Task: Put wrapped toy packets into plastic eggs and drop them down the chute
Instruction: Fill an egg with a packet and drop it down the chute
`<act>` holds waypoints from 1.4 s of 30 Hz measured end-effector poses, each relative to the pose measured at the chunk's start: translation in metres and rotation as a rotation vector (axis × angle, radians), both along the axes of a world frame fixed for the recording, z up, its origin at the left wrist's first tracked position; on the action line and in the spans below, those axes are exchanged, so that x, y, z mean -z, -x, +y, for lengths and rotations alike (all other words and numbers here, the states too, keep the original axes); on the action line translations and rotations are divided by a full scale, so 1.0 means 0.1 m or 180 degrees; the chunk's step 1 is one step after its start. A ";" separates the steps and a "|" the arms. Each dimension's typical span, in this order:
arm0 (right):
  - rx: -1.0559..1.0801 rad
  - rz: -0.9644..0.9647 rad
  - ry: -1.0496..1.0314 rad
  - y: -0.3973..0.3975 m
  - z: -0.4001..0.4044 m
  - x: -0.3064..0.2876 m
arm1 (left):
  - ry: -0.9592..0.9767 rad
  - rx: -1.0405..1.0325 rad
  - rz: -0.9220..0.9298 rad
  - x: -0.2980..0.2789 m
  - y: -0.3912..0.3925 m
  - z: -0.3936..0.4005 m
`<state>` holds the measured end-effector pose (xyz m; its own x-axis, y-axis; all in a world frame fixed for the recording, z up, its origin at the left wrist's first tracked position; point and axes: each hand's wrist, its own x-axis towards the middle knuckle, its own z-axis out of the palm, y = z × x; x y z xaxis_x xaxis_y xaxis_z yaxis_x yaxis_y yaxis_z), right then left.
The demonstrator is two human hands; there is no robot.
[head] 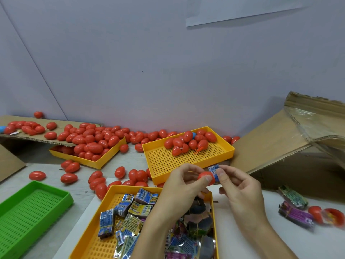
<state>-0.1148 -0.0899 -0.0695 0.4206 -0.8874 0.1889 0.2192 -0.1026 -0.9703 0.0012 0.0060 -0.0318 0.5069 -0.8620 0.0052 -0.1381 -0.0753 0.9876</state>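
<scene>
Packet [214, 170] half hidden btwn egg [206, 177], fingers [223, 172].

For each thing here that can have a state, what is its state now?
Left hand: holds red egg half.
Right hand: pinches blue packet at the egg half.
Green tray: holds nothing visible.
Near yellow tray: holds packets.
Egg on the right: lies open.

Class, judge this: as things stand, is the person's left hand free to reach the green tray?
Probably not at once. The left hand grips a red egg half while the right hand pinches a blue packet against it. The path to the green tray looks unobstructed otherwise.
</scene>
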 end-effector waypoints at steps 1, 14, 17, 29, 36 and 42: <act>0.0012 0.0002 0.0010 0.00 0.00 0.00 | 0.0011 -0.0001 -0.0016 0.00 0.00 0.00; -0.0021 0.0013 0.0111 0.01 0.01 0.00 | -0.0023 -0.0054 -0.0115 0.02 0.00 0.00; -0.0053 0.0026 0.0177 0.00 0.01 -0.01 | -0.0006 -0.0053 -0.0170 0.03 0.00 -0.01; -0.0546 0.0100 0.0140 0.05 -0.02 -0.02 | 0.0013 0.0084 -0.0381 0.04 -0.02 0.01; -0.0588 0.0151 0.0157 0.06 -0.03 -0.02 | 0.0077 0.0223 -0.0635 0.02 -0.01 0.02; -0.0694 0.0134 0.0113 0.06 -0.03 -0.02 | 0.0148 0.0191 -0.0517 0.02 0.00 0.00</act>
<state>-0.1210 -0.0926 -0.0680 0.6100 -0.7676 0.1967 0.1994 -0.0916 -0.9756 0.0011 0.0064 -0.0341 0.4439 -0.8875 0.1233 -0.2988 -0.0169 0.9542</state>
